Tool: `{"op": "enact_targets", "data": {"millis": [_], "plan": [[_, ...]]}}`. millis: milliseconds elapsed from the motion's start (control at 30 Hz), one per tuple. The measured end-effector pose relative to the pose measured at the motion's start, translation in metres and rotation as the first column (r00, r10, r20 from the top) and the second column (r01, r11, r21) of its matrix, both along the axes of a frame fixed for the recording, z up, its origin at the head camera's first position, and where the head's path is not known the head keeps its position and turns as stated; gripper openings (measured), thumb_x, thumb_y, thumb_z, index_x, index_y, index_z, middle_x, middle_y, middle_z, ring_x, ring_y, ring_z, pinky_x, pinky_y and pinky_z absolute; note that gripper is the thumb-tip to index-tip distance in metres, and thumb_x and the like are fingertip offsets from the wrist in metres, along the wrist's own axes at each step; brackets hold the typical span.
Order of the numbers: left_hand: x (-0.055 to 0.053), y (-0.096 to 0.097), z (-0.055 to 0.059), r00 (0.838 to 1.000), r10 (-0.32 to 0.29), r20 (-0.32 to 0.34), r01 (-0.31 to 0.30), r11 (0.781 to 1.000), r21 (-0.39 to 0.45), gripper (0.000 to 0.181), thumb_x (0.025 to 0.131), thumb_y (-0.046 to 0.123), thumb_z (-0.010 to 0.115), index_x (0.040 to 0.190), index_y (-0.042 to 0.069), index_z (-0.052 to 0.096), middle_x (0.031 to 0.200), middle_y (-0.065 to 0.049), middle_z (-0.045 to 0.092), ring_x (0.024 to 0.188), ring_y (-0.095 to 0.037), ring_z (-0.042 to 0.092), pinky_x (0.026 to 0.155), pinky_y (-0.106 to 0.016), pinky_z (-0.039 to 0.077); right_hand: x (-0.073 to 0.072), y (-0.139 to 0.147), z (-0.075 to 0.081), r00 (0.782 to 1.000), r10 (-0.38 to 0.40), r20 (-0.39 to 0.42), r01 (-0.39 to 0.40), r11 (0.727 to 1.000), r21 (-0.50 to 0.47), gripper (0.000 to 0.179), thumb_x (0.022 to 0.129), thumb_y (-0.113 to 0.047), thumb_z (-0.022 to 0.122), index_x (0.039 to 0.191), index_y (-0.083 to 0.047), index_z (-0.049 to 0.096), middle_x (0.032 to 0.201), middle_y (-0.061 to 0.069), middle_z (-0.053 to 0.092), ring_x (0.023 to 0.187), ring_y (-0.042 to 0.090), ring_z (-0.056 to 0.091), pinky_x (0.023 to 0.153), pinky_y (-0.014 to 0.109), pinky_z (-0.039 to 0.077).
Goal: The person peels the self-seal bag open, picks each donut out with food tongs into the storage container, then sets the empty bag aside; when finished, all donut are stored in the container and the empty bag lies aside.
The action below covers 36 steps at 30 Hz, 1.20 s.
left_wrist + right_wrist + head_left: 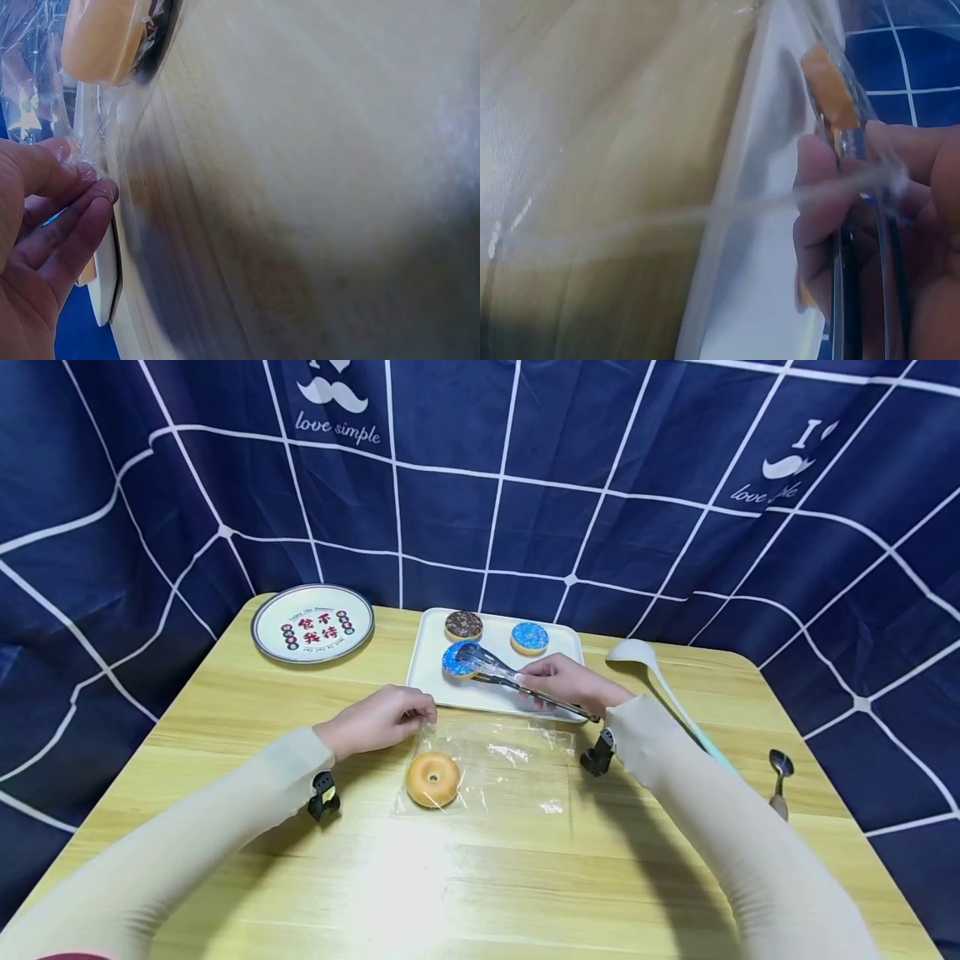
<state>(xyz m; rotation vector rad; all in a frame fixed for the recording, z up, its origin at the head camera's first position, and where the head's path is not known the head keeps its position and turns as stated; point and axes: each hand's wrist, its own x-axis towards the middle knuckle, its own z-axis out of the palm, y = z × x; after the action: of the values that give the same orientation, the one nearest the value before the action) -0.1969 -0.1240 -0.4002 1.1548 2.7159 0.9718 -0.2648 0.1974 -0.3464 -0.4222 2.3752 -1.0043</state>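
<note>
My left hand pinches the edge of a clear plastic bag between thumb and fingers, as the left wrist view shows. Inside that bag lies a plain doughnut, seen close up as a tan doughnut. My right hand grips metal tongs. Between the tong ends is a blue-iced doughnut, above the white tray; whether it touches the tray cannot be told. A strip of clear plastic crosses to the right fingers in the right wrist view.
On the tray sit a chocolate-iced doughnut and another blue-iced doughnut. A printed plate stands at the back left. To the right lie a ladle and a small spoon. A blue gridded cloth hangs behind the table.
</note>
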Motion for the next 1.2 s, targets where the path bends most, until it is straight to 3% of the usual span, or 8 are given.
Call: {"op": "enact_targets", "data": {"millis": [167, 433, 767, 1067, 1200], "plan": [[-0.001, -0.001, -0.001, 1.0, 0.0, 0.0, 0.0, 1.0, -0.004, 0.019, 0.093, -0.007, 0.061, 0.1, 0.006, 0.073, 0.099, -0.006, 0.076, 0.095, -0.018, 0.071, 0.091, -0.038, 0.061, 0.001, -0.005, -0.003, 1.0, 0.006, 0.002, -0.006, 1.0, 0.013, 0.033, 0.11, -0.021, 0.053, 0.116, 0.006, 0.07, 0.089, 0.006, 0.073, 0.068, 0.012, 0.061, 0.063, 0.027, 0.051], [-0.002, 0.0, 0.0, 1.0, 0.005, 0.012, -0.005, 1.0, -0.008, 0.019, 0.094, -0.007, 0.06, 0.1, 0.006, 0.073, 0.101, -0.007, 0.077, 0.095, -0.018, 0.071, 0.09, -0.036, 0.062, 0.003, -0.007, -0.002, 0.999, 0.014, -0.038, -0.013, 1.0, 0.023, 0.031, 0.109, -0.018, 0.054, 0.116, 0.008, 0.07, 0.078, 0.002, 0.07, 0.063, 0.011, 0.057, 0.059, 0.025, 0.048], [-0.003, 0.001, 0.001, 1.0, 0.011, 0.017, -0.01, 1.0, -0.024, 0.02, 0.093, -0.006, 0.06, 0.101, 0.007, 0.073, 0.101, -0.007, 0.077, 0.096, -0.019, 0.071, 0.091, -0.037, 0.061, 0.004, -0.009, 0.002, 0.995, 0.027, -0.099, -0.022, 0.999, 0.048, 0.029, 0.107, -0.016, 0.059, 0.12, 0.006, 0.07, 0.083, 0.009, 0.072, 0.064, 0.013, 0.06, 0.056, 0.026, 0.05], [-0.001, 0.0, 0.001, 1.0, 0.013, 0.009, -0.013, 1.0, -0.025, 0.019, 0.093, -0.006, 0.061, 0.101, 0.006, 0.073, 0.101, -0.007, 0.077, 0.097, -0.02, 0.071, 0.091, -0.038, 0.061, 0.001, -0.011, 0.006, 0.985, 0.049, -0.167, -0.029, 0.992, 0.121, 0.04, 0.106, -0.019, 0.06, 0.138, 0.005, 0.063, 0.116, 0.025, 0.075, 0.073, 0.025, 0.067, 0.057, 0.029, 0.051], [-0.001, 0.0, 0.001, 1.0, 0.014, 0.01, -0.013, 1.0, -0.028, 0.019, 0.093, -0.007, 0.06, 0.101, 0.006, 0.073, 0.101, -0.007, 0.077, 0.096, -0.019, 0.071, 0.091, -0.038, 0.061, 0.002, -0.011, 0.006, 0.979, 0.057, -0.193, -0.032, 0.991, 0.132, 0.044, 0.106, -0.018, 0.061, 0.141, 0.007, 0.06, 0.119, 0.028, 0.074, 0.075, 0.03, 0.068, 0.056, 0.025, 0.048]]}}
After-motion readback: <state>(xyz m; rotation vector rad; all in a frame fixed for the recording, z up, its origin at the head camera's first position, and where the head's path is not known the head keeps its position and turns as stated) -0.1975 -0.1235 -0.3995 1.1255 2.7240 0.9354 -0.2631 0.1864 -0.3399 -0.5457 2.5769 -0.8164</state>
